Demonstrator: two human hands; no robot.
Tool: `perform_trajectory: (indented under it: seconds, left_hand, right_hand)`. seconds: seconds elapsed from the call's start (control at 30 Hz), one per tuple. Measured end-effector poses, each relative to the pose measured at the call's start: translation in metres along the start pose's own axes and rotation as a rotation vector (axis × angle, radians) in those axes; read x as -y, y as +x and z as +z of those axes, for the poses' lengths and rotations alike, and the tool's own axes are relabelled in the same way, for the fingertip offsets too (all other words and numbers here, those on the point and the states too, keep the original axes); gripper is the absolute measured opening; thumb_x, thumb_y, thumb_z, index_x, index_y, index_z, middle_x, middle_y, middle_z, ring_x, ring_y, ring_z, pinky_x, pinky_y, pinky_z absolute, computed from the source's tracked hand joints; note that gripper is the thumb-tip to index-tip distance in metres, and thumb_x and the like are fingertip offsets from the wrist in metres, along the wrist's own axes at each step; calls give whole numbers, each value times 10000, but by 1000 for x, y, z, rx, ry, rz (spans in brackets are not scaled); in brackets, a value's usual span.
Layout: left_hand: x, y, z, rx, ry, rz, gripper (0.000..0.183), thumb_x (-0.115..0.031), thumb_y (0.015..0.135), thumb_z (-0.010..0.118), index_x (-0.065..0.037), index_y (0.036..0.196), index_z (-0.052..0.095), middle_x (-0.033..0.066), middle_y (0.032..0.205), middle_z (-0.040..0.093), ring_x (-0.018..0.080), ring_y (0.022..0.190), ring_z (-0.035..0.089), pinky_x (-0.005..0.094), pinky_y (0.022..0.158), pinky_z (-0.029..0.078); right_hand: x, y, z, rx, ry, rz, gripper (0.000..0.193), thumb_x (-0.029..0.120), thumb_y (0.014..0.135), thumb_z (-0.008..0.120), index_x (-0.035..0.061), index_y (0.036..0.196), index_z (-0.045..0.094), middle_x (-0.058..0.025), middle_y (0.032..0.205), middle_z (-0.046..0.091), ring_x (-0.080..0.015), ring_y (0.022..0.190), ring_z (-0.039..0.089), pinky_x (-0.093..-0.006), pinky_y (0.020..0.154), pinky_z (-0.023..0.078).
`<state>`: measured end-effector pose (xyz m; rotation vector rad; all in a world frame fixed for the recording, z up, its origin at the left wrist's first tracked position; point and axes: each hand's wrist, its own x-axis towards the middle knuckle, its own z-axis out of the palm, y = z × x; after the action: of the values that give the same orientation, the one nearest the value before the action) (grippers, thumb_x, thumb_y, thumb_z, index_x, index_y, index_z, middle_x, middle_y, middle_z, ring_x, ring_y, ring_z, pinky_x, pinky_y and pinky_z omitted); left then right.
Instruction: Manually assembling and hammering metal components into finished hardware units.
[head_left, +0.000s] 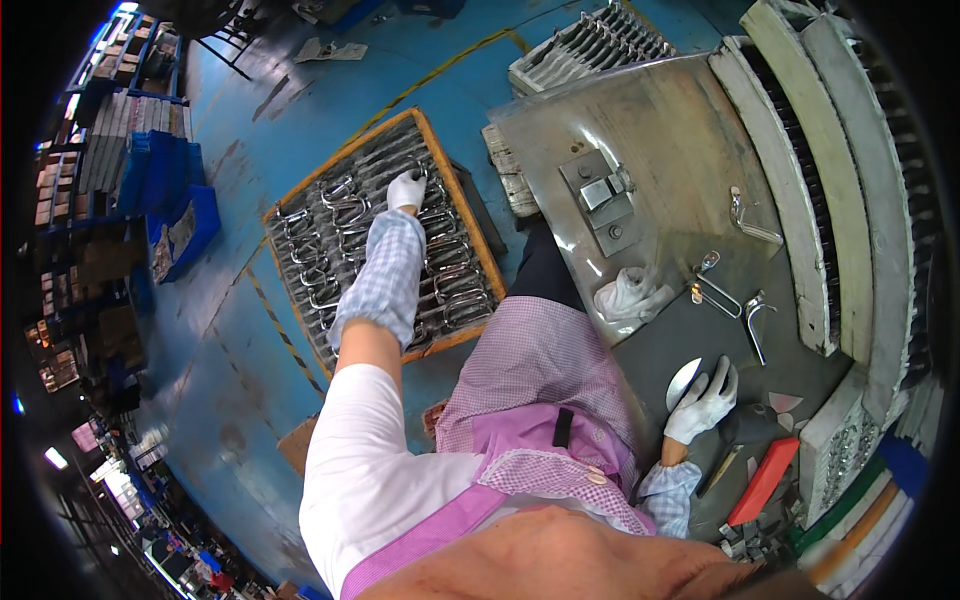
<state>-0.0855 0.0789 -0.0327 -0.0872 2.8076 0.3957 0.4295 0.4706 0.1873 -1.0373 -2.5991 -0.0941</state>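
My left hand (406, 190), in a white glove, reaches into a wood-framed tray (437, 145) on the left. Its fingers close down at a row of bent, shiny chrome metal parts (345, 205); what lies between the fingertips is hidden. On the right, my gloved right hand (703, 402) rests low over the grey worktable with its fingers curled. A shiny, leaf-shaped metal piece (684, 383) sticks out by its thumb, seemingly held. Beyond this hand lie several loose chrome parts, among them a forked one (756, 325) and a looped one (716, 292).
A metal block fixture (600, 200) and a crumpled white cloth (632, 296) sit on the worktable (670, 110). Long pale racks (785, 190) line its right side. A red bar (763, 480) lies near my right forearm. Blue bins (185, 235) stand far left.
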Motion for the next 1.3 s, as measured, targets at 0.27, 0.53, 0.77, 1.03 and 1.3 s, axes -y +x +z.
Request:
perform_trajectory:
  seconds: [0.27, 0.53, 0.77, 1.03, 1.3]
  left_hand:
    - [-47, -167, -79, -345, -844, 104, 227, -147, 936, 631, -35, 1110, 723, 103, 1082, 734, 181, 954, 689, 280, 883, 512]
    - [-157, -397, -68, 147, -1273, 204, 201, -16, 944, 600, 48, 1115, 682, 139, 1006, 725, 179, 928, 692, 275, 857, 541]
    - [-284, -486, -51, 668, -1061, 594, 382, -277, 1016, 542, 8, 1256, 625, 111, 1136, 701, 178, 1056, 647, 269, 918, 490]
    - [-252, -496, -58, 911, -1354, 144, 455, -384, 1039, 478, 40, 1153, 598, 108, 889, 688, 146, 729, 661, 269, 699, 547]
    - [-206, -479, -21, 1061, -1556, 292, 233, -126, 973, 564, 41, 1115, 643, 105, 908, 711, 177, 763, 677, 315, 774, 556]
  right_hand:
    - [-31, 67, -28, -80, -3, 39, 417, 242, 893, 661, 71, 1272, 625, -182, 1269, 610, -344, 1145, 570, -461, 967, 440]
    - [-60, 87, 13, -18, 127, 49, 245, 295, 839, 716, 91, 972, 740, -123, 1076, 683, -325, 1017, 626, -433, 905, 487]
    - [11, 26, -75, 197, 962, 431, 189, 208, 816, 743, 52, 919, 719, -128, 944, 695, -311, 828, 668, -377, 776, 517]
    - [-4, -13, -45, 93, 140, 21, 554, 298, 758, 767, 114, 1244, 578, -71, 899, 667, -272, 816, 638, -385, 742, 520]
    - [12, -30, -64, 577, 960, 257, 555, 150, 868, 695, 33, 1378, 511, -88, 1055, 691, -205, 882, 673, -324, 777, 532]
